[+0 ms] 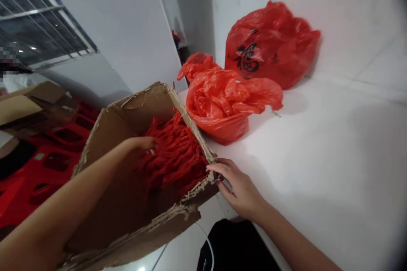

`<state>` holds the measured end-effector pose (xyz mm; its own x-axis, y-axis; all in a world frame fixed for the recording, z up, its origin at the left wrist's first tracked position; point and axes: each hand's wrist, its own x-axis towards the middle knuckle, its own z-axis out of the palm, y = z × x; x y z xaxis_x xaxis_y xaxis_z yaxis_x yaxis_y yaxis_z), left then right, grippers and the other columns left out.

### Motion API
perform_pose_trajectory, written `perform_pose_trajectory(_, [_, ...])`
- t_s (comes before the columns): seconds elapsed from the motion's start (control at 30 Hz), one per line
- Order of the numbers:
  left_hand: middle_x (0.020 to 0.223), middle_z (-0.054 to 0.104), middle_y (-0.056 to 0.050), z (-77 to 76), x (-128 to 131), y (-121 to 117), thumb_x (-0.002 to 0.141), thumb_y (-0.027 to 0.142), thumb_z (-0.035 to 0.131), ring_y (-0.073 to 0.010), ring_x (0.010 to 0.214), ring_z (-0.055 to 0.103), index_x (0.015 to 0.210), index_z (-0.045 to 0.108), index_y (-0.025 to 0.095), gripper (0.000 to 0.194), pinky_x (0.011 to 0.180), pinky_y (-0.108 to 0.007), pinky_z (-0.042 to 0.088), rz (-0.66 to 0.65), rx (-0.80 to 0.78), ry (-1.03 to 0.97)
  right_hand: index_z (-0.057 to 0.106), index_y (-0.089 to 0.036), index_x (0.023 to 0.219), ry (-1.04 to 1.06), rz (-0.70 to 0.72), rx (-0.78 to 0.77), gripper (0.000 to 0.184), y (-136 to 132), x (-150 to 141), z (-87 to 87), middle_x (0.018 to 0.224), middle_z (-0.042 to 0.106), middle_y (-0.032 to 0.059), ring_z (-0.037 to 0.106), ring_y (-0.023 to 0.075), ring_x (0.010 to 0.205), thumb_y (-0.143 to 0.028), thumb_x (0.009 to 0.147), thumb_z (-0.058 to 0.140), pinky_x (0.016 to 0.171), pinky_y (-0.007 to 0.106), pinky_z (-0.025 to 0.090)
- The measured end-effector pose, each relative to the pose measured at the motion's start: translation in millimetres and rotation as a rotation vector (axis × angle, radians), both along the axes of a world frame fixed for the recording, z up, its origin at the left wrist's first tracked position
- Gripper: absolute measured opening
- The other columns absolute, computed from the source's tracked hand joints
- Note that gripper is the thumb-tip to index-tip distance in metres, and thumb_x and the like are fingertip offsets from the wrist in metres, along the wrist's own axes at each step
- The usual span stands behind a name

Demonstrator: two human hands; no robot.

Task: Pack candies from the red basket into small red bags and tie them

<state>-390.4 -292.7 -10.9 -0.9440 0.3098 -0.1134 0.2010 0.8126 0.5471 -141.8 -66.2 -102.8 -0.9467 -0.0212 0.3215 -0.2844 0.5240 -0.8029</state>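
Red bags spread toward four o'clock from the nearer left hand, whose grip I can't tell; the right hand grips the cardboard box by its corner.

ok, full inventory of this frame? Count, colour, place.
open cardboard box: 1, brown, centre-left, rim ragged
plastic bundle: count unclear, red, inside that box
printed bag: 1, red with black characters, on white surface
crumpled bags: one or more, bright red, beside the box
white surface: 1, white, right
second cardboard box: 1, brown, left
red plastic pieces: several, red, left
barred window: 1, dark panes, upper left
cable: 1, white, bottom centre
dark item: 1, black, bottom centre, unidentified
left hand: 1, bare, inside the box at the bundle
right hand: 1, bare, holding the box's corner
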Motion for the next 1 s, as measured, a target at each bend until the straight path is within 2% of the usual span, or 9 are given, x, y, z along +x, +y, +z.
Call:
perform_pose_trajectory(0.13, [0.071, 0.063, 0.006, 73.9, -15.1, 38.8, 0.087, 0.015, 0.059, -0.0051, 0.060, 0.054, 0.099, 0.065, 0.006, 0.017, 0.074, -0.027, 0.050, -0.187, -0.026, 0.022, 0.053, -0.032, 0.129, 0.050, -0.022, -0.019, 0.054, -4.7, -0.6, 1.4, 0.127, 0.051, 0.0043, 0.058, 0.0150, 0.105, -0.007, 0.082, 0.050, 0.094, 0.030, 0.046])
perform_pose_trajectory(0.23, [0.062, 0.056, 0.009, 123.8, 17.9, 91.1, 0.090, 0.031, 0.048, -0.0043, 0.059, 0.052, 0.113, 0.061, 0.012, 0.033, 0.080, -0.036, 0.049, -0.357, 0.221, 0.314, 0.057, -0.030, 0.130, 0.047, -0.021, -0.071, 0.052, -2.6, -0.5, 8.8, 0.123, 0.055, 0.0040, 0.059, 0.0134, 0.101, -0.009, 0.082, 0.053, 0.092, 0.027, 0.046])
perform_pose_trajectory(0.3, [0.062, 0.055, 0.008, 140.3, 57.7, 128.3, 0.086, 0.045, 0.045, -0.0056, 0.061, 0.053, 0.117, 0.059, 0.012, 0.047, 0.080, -0.040, 0.048, -0.557, 0.350, 0.362, 0.059, -0.028, 0.129, -0.017, 0.033, -0.144, 0.045, 8.4, 4.8, 17.0, 0.115, 0.060, 0.0030, 0.060, 0.0108, 0.090, -0.016, 0.086, 0.055, 0.083, 0.022, 0.047])
perform_pose_trajectory(0.37, [0.073, 0.060, 0.004, 141.1, 101.0, 163.4, 0.083, 0.053, 0.044, -0.0106, 0.072, 0.059, 0.119, 0.058, 0.010, 0.057, 0.081, -0.042, 0.046, -0.822, 0.351, 0.338, 0.062, -0.027, 0.126, -0.112, 0.068, -0.207, 0.038, 27.5, 22.0, 26.5, 0.106, 0.065, 0.0018, 0.059, 0.0089, 0.079, -0.026, 0.088, 0.057, 0.073, 0.019, 0.047])
perform_pose_trajectory(0.5, [0.090, 0.069, 0.000, 113.0, 172.5, 226.6, 0.078, 0.055, 0.051, -0.0188, 0.080, 0.065, 0.115, 0.065, 0.026, 0.049, 0.072, -0.031, 0.048, -1.267, 0.046, 0.171, 0.068, -0.025, 0.116, -0.237, -0.177, -0.220, 0.031, 72.7, 101.5, 41.3, 0.084, 0.071, 0.0005, 0.057, 0.0089, 0.069, -0.024, 0.091, 0.051, 0.066, 0.019, 0.043])
perform_pose_trajectory(0.63, [0.083, 0.073, 0.000, 74.6, 222.5, 283.7, 0.065, 0.047, 0.070, -0.0215, 0.068, 0.066, 0.095, 0.074, 0.034, 0.033, 0.059, -0.027, 0.044, -1.393, -0.183, -0.036, 0.069, -0.025, 0.111, -0.280, -0.578, -0.196, 0.033, 100.8, 209.9, 40.3, 0.069, 0.069, -0.0006, 0.055, 0.0109, 0.062, -0.021, 0.092, 0.042, 0.061, 0.022, 0.040])
perform_pose_trajectory(0.8, [0.079, 0.073, -0.002, 18.2, 278.7, 352.4, 0.067, 0.032, 0.070, -0.0214, 0.070, 0.067, 0.084, 0.074, 0.028, 0.018, 0.063, -0.028, 0.047, -1.414, 0.047, 0.001, 0.062, -0.020, 0.113, -0.091, -1.111, -0.236, 0.032, 118.4, 300.9, 17.1, 0.080, 0.071, 0.0032, 0.066, 0.0157, 0.079, -0.031, 0.091, 0.042, 0.078, 0.031, 0.049])
perform_pose_trajectory(0.9, [0.101, 0.070, -0.008, -24.3, 312.5, 379.6, 0.079, 0.028, 0.056, -0.0219, 0.083, 0.066, 0.103, 0.068, 0.024, 0.027, 0.075, -0.033, 0.050, -1.313, 0.295, 0.065, 0.049, -0.018, 0.124, -0.007, -1.274, -0.268, 0.039, 132.2, 314.3, 4.2, 0.091, 0.069, 0.0069, 0.068, 0.0157, 0.079, -0.035, 0.092, 0.034, 0.073, 0.032, 0.054])
perform_pose_trajectory(1.0, [0.114, 0.062, -0.013, -62.8, 336.9, 388.5, 0.085, 0.023, 0.043, -0.0239, 0.099, 0.062, 0.110, 0.062, 0.018, 0.031, 0.088, -0.040, 0.049, -1.184, 0.525, 0.116, 0.051, -0.020, 0.120, -0.022, -1.328, -0.193, 0.036, 151.0, 307.4, 2.2, 0.097, 0.067, 0.0070, 0.067, 0.0143, 0.069, -0.031, 0.089, 0.038, 0.060, 0.029, 0.054])
